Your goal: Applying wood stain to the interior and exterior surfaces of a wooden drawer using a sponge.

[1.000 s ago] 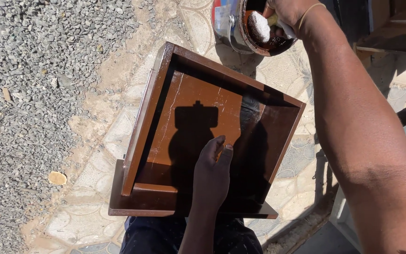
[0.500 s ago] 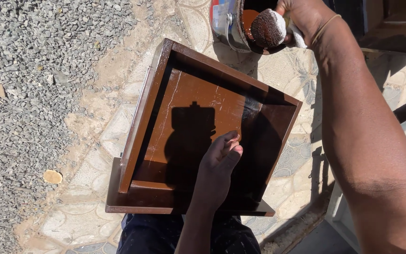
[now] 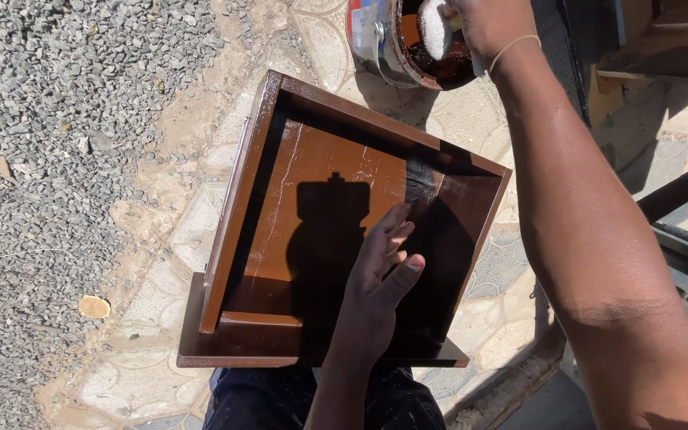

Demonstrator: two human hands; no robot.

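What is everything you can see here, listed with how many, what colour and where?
Brown-stained wooden drawer box: one, glossy brown, centre, propped on the paving.
Round metal tin of dark stain: one, silver outside, dark brown inside, top centre.
Pale sponge pad: one, off-white, at the tin's mouth.
Patterned paving tiles: many, beige, under the drawer.
Grey gravel: many stones, left side.
Wooden furniture piece: one, brown, top right.
Left hand: one, flat inside the drawer.
Right hand: one, holding the sponge over the tin.
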